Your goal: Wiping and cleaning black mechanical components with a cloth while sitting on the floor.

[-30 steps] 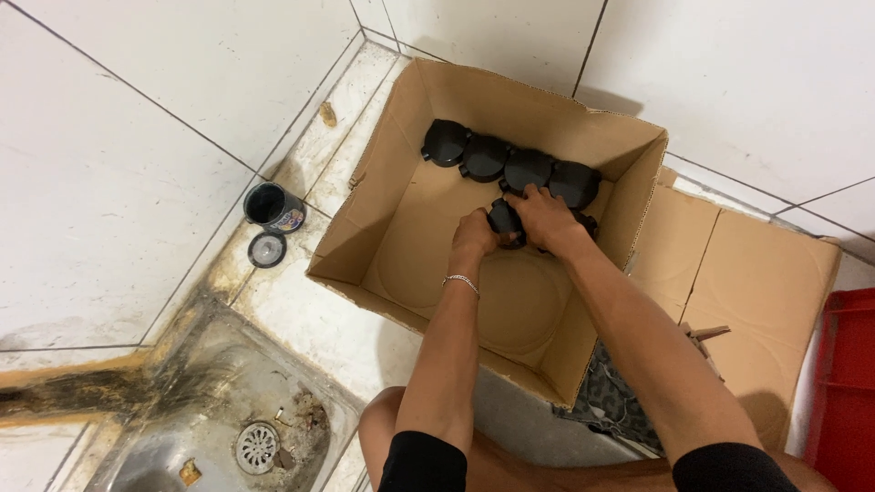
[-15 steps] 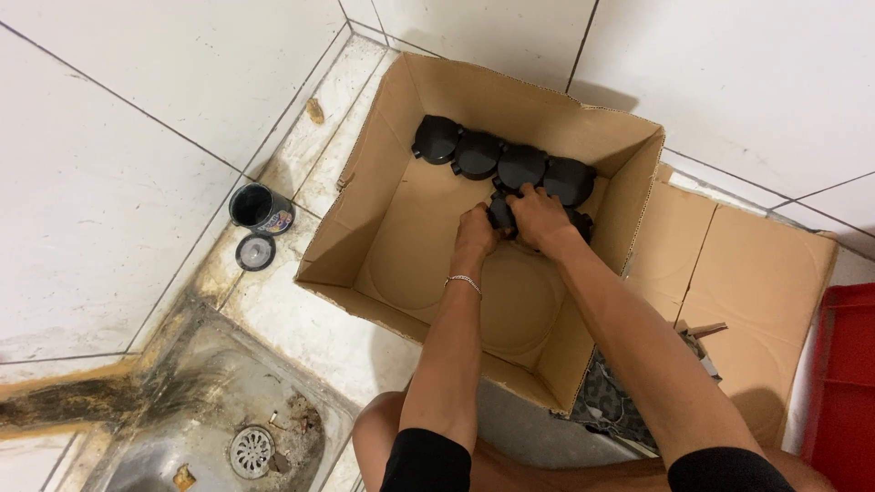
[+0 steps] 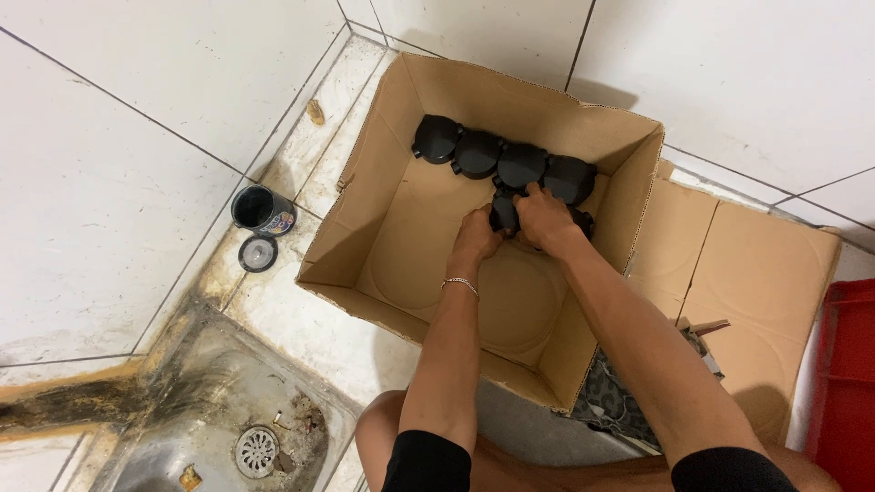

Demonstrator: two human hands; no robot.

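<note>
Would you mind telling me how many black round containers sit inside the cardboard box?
6 visible: four in a row along the far wall, one between both hands, one by the right wrist. Hands may hide more.

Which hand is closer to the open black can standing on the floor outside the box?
Left. The left hand is inside the cardboard box, on the side toward the black can; the right hand is farther across.
</note>
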